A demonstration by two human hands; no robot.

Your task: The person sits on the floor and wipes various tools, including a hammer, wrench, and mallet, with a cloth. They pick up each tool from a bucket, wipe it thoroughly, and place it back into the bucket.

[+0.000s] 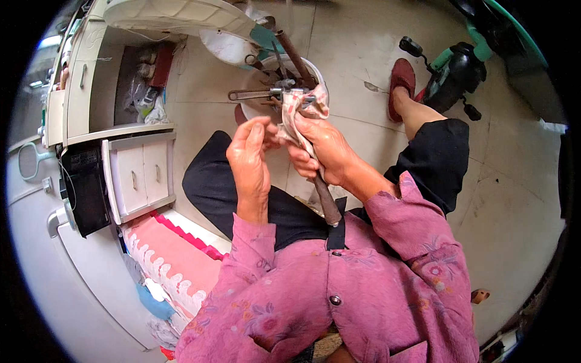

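Observation:
My right hand grips a pale cloth with red marks, wrapped around a tool with a long brown handle. The handle slants down toward my lap. At its far end is shiny metal, partly covered by the cloth; it looks like a hammer head, though the shape is not fully clear. My left hand is raised just left of the cloth with fingers bent and apart, and nothing shows in its palm. Whether its blurred fingertips touch the cloth is unclear. Beyond both hands stands a white bucket.
Several tools stand in the bucket, including a rusty pipe. A white plastic chair is at upper left. A small cabinet stands left, near a pink cloth cover. A pedalled vehicle stands at upper right.

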